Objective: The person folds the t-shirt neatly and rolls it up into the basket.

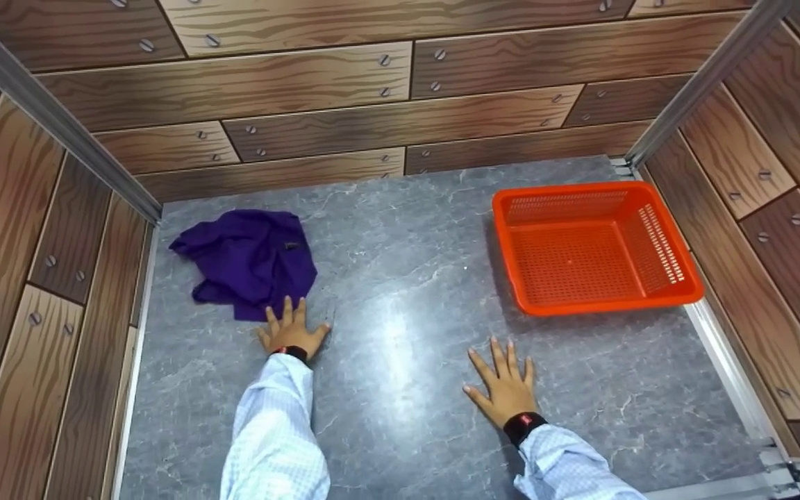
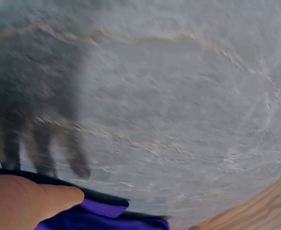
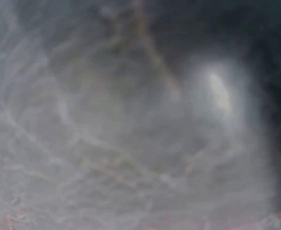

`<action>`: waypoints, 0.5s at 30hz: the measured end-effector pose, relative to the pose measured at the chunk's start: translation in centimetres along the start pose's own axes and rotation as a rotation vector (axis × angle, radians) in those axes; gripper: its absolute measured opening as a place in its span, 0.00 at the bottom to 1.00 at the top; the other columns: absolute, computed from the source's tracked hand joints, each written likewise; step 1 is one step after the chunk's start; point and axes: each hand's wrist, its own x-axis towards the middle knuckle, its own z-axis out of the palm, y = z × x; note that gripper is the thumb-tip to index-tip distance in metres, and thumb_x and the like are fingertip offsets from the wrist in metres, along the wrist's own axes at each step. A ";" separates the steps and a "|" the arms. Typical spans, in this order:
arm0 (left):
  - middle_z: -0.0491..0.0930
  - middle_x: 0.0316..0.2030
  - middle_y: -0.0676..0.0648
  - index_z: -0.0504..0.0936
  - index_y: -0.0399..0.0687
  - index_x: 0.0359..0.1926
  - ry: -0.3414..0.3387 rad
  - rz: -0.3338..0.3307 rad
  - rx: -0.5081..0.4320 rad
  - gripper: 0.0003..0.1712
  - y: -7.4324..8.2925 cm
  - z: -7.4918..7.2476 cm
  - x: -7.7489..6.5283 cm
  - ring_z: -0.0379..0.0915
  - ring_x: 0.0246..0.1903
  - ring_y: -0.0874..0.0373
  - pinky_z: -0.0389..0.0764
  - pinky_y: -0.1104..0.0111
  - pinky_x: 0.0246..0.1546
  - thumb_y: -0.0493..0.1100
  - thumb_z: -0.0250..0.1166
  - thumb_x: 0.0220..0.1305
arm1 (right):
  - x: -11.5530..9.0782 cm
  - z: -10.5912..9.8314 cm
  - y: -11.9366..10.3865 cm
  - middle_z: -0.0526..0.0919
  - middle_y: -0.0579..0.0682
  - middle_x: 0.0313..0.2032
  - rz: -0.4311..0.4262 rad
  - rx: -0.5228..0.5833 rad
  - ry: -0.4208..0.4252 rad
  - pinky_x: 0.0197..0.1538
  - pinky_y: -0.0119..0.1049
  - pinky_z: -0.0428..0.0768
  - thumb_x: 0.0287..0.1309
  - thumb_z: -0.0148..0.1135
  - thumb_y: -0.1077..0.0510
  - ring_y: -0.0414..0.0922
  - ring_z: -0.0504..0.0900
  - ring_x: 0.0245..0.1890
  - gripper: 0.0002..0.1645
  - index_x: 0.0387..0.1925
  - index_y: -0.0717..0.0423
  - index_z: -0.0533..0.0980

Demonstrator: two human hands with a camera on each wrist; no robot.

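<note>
A crumpled purple cloth (image 1: 251, 253) with a small dark label lies at the left of the grey marbled table. My left hand (image 1: 292, 337) is at its near edge, fingers spread and straight, the fingertips overlapping the fabric in the head view. In the left wrist view, one finger (image 2: 40, 196) shows at the lower left over the purple cloth (image 2: 102, 207), with a hand-shaped shadow on the table. My right hand (image 1: 507, 389) is spread flat with nothing in it, nearer the front and below the orange basket (image 1: 521, 295). The right wrist view holds only blurred table surface.
The basket, with perforated walls and floor, stands at the right side of the table (image 1: 400, 250). Wood-patterned panels (image 1: 317, 76) enclose the back and both sides, joined by metal corner posts (image 1: 709, 80). Light glares off the table's middle.
</note>
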 end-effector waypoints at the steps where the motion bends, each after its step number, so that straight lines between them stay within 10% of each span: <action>1: 0.33 0.72 0.49 0.41 0.60 0.72 0.010 0.004 0.006 0.50 0.3 0.2 -0.2 0.15 0.68 0.40 0.25 0.35 0.59 0.73 0.49 0.55 | 0.0 0.0 0.0 0.47 0.50 0.71 0.001 -0.003 -0.005 0.63 0.66 0.39 0.50 0.48 0.25 0.59 0.43 0.70 0.42 0.67 0.28 0.55; 15: 0.41 0.72 0.52 0.47 0.57 0.71 0.135 0.098 0.002 0.52 2.7 3.5 -2.9 0.22 0.70 0.42 0.30 0.36 0.60 0.71 0.56 0.51 | 1.8 -0.1 -0.8 0.51 0.54 0.70 -0.049 0.016 0.041 0.62 0.66 0.41 0.49 0.51 0.26 0.62 0.46 0.69 0.42 0.66 0.30 0.58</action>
